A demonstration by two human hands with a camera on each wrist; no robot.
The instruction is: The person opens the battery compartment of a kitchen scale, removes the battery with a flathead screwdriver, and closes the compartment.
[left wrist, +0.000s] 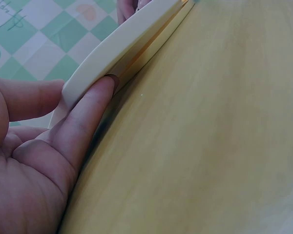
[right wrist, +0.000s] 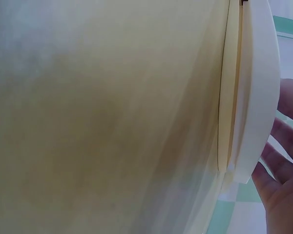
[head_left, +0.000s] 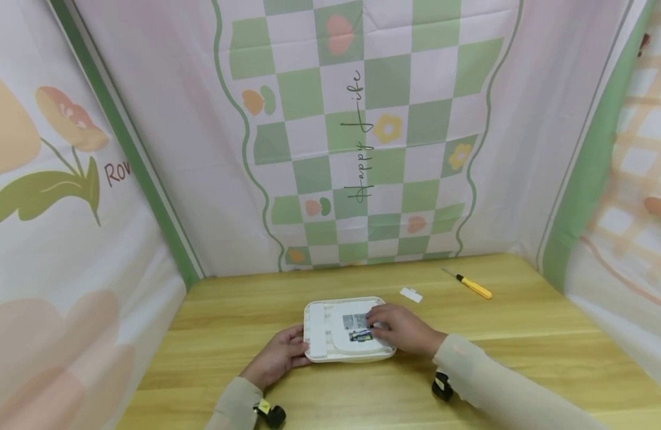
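A white, rounded rectangular device [head_left: 319, 328] lies on the wooden table, its panelled face turned up. A bared battery compartment in that face holds dark cylindrical batteries [head_left: 360, 335], beside a grey label [head_left: 354, 321]. My left hand [head_left: 279, 356] grips the device's near left corner; in the left wrist view the thumb is at the outer rim and a finger tucks under it. Spread, bent fingers of my right hand [head_left: 405, 328] reach over the right side, touching the face around the compartment. In the right wrist view the device's rim [right wrist: 259, 97] hides their tips.
A small white cover piece [head_left: 411, 294] lies on the table behind the device to the right. Farther right is a screwdriver [head_left: 472, 286] with a yellow handle. Patterned cloth [head_left: 335, 149] hangs at the table's back and both sides.
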